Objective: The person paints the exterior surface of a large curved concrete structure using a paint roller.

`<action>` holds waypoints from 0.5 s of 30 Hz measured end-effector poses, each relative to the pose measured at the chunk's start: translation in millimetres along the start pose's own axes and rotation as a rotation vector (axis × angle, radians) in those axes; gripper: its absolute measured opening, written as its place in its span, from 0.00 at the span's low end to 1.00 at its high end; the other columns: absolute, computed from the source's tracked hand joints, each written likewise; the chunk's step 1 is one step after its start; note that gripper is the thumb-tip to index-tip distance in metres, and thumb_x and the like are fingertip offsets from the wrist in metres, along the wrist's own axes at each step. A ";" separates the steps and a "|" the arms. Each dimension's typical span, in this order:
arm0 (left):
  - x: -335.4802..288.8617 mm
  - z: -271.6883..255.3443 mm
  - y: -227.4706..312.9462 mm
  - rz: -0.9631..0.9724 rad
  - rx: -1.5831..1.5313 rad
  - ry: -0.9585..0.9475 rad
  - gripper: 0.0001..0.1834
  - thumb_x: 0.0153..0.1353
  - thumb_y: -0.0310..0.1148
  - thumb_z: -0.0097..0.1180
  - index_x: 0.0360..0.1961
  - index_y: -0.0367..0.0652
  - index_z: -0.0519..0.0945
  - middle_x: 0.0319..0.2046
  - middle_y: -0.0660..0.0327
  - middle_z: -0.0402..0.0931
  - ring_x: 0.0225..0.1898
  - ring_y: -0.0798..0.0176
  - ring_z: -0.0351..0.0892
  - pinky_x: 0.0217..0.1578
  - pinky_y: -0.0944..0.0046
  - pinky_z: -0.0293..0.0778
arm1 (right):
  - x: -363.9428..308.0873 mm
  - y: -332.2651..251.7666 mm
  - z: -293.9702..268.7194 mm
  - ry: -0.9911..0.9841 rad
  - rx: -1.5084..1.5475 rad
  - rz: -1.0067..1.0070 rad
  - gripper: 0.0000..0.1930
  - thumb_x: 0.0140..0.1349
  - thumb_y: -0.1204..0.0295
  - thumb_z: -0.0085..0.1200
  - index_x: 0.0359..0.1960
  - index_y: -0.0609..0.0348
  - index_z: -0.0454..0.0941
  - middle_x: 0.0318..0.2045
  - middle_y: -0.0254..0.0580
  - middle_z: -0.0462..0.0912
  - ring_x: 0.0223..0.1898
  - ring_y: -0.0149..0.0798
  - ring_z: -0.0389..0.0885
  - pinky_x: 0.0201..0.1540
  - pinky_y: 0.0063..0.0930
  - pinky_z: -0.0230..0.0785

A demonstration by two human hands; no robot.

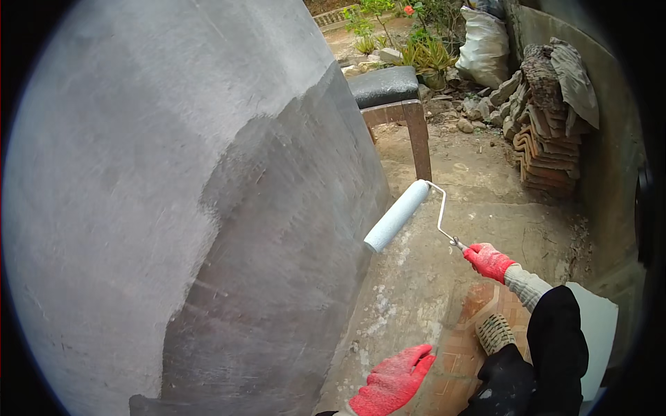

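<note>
My right hand [488, 261], in a red work glove, is closed round the handle of a paint roller [397, 215]. Its sleeve is pale and covered in light paint, with a wire frame bent back toward my grip. The roller is held out over the floor, close to the lower edge of a grey wall [277, 229]; whether it touches the wall I cannot tell. The wall is light grey above and darker grey below, with a ragged border between. Low in the view, my left hand [394, 380], also red-gloved, holds nothing, its thumb apart from its fingers.
A chair [383, 87] with a dark seat and wooden legs stands beside the wall's far end. Stacked roof tiles [551, 149], loose stones [479, 107] and a white sack [483, 47] line the right wall. A white board-like sheet [598, 333] is near my right leg.
</note>
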State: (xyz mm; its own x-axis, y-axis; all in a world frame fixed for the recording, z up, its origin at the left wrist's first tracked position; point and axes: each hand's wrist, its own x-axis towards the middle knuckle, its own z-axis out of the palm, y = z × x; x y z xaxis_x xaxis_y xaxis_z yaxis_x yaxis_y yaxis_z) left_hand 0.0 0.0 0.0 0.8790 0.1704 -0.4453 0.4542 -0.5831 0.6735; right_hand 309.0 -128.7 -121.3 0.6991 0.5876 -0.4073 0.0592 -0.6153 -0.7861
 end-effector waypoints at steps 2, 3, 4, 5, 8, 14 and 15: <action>-5.5 9.8 -21.3 -0.053 -0.013 0.146 0.19 0.66 0.42 0.50 0.55 0.47 0.74 0.49 0.57 0.77 0.52 0.53 0.75 0.52 0.58 0.70 | 3.7 8.0 10.4 -0.029 0.029 0.010 0.20 0.63 0.56 0.47 0.35 0.64 0.77 0.22 0.41 0.77 0.25 0.36 0.73 0.33 0.33 0.67; 15.8 -6.3 -17.4 -0.036 0.018 0.165 0.19 0.66 0.42 0.50 0.55 0.47 0.74 0.49 0.57 0.77 0.52 0.53 0.75 0.52 0.58 0.70 | 33.9 -2.5 -6.5 -0.009 0.047 -0.019 0.20 0.63 0.56 0.47 0.35 0.64 0.77 0.22 0.41 0.77 0.25 0.36 0.73 0.33 0.33 0.67; 21.7 -4.1 -18.7 -0.011 0.192 0.275 0.18 0.64 0.42 0.52 0.52 0.47 0.76 0.46 0.58 0.79 0.47 0.57 0.78 0.46 0.63 0.72 | 52.2 4.0 -6.8 -0.025 0.098 -0.049 0.18 0.64 0.57 0.46 0.32 0.62 0.75 0.20 0.37 0.74 0.22 0.33 0.71 0.28 0.31 0.65; 26.6 -1.7 -16.4 0.012 0.367 0.383 0.17 0.63 0.43 0.54 0.50 0.48 0.78 0.44 0.59 0.80 0.42 0.61 0.81 0.41 0.68 0.74 | 67.9 9.0 -8.8 -0.043 0.147 -0.080 0.17 0.64 0.58 0.45 0.29 0.60 0.73 0.19 0.33 0.72 0.19 0.30 0.69 0.24 0.28 0.63; 42.0 -6.4 -8.0 0.024 0.045 0.510 0.13 0.64 0.36 0.53 0.45 0.40 0.79 0.39 0.55 0.81 0.41 0.54 0.81 0.42 0.62 0.75 | 112.0 10.3 -7.6 -0.087 0.141 -0.169 0.16 0.65 0.59 0.44 0.28 0.60 0.73 0.18 0.32 0.72 0.19 0.29 0.68 0.23 0.28 0.62; 61.1 -25.6 6.9 -0.024 -0.002 0.589 0.11 0.63 0.32 0.53 0.44 0.39 0.79 0.37 0.53 0.81 0.41 0.53 0.81 0.43 0.61 0.75 | 178.2 -18.3 -27.5 -0.192 0.195 -0.278 0.16 0.64 0.60 0.46 0.30 0.62 0.74 0.18 0.35 0.72 0.21 0.32 0.68 0.27 0.31 0.64; 61.5 -29.0 11.8 -0.042 0.003 0.600 0.11 0.63 0.32 0.53 0.44 0.39 0.79 0.37 0.53 0.81 0.41 0.53 0.81 0.43 0.61 0.75 | 188.5 -34.9 -28.1 -0.196 0.219 -0.345 0.16 0.64 0.60 0.46 0.30 0.62 0.74 0.17 0.35 0.71 0.21 0.31 0.67 0.26 0.31 0.63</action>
State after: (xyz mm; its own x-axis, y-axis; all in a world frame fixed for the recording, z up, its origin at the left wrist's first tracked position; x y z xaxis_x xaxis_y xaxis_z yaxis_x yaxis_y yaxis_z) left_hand 63.6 26.6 -2.3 0.7891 0.6113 -0.0606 0.4908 -0.5681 0.6606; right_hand 458.8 -11.2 -157.6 0.5159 0.8401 -0.1674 0.0983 -0.2522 -0.9627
